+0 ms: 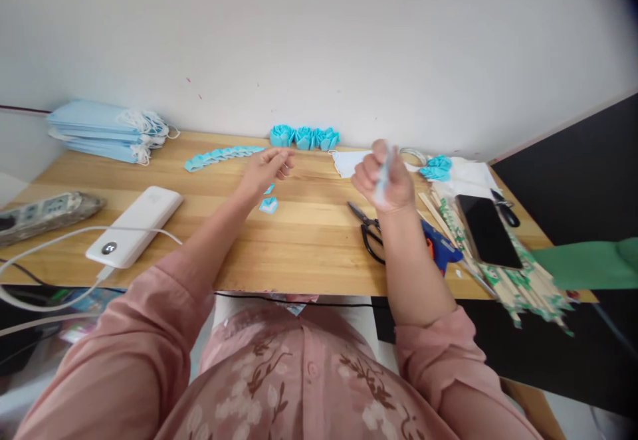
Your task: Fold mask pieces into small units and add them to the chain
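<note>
My left hand [272,164] is over the middle of the table with its fingers pinched together; whatever they hold, if anything, is hidden. It is nearest to the right end of a row of folded light-blue pieces [219,157]. Two small blue folded pieces, one of them a blue-and-white square [268,205], lie just below it. My right hand [383,177] is raised and closed around a blurred light-blue strip [384,171]. Beneath that hand are black-handled scissors [371,230] and a blue glue gun [442,246], partly covered by my forearm.
Three blue fabric-like roses [304,137] stand by the wall. Stacked face masks [107,131], a white power bank [134,227] and a power strip [50,214] are left. A single mask [349,163], a blue flower [436,168], a phone [488,230] and wrapped chopsticks [523,287] are right.
</note>
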`<action>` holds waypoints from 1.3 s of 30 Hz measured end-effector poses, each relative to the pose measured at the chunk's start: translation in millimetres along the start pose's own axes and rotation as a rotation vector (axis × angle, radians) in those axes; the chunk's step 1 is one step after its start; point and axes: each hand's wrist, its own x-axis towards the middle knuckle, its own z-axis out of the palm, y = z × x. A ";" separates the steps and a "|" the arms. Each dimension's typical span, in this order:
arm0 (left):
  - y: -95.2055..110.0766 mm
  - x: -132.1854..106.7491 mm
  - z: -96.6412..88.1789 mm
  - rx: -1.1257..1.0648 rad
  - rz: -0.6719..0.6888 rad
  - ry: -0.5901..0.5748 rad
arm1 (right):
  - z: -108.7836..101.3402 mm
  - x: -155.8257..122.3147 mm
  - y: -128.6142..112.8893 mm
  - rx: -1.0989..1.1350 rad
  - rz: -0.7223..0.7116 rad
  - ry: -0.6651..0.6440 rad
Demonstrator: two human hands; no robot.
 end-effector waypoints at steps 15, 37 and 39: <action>23.7 3.7 -55.4 1.105 0.115 -0.507 | 7.0 3.2 14.6 -0.451 -0.131 0.105; 4.4 9.8 -47.8 0.894 0.192 -0.191 | 13.8 2.9 22.6 -0.453 -0.021 0.058; 8.7 4.8 -29.2 0.608 0.153 -0.113 | 17.9 4.1 28.7 -0.582 -0.056 0.096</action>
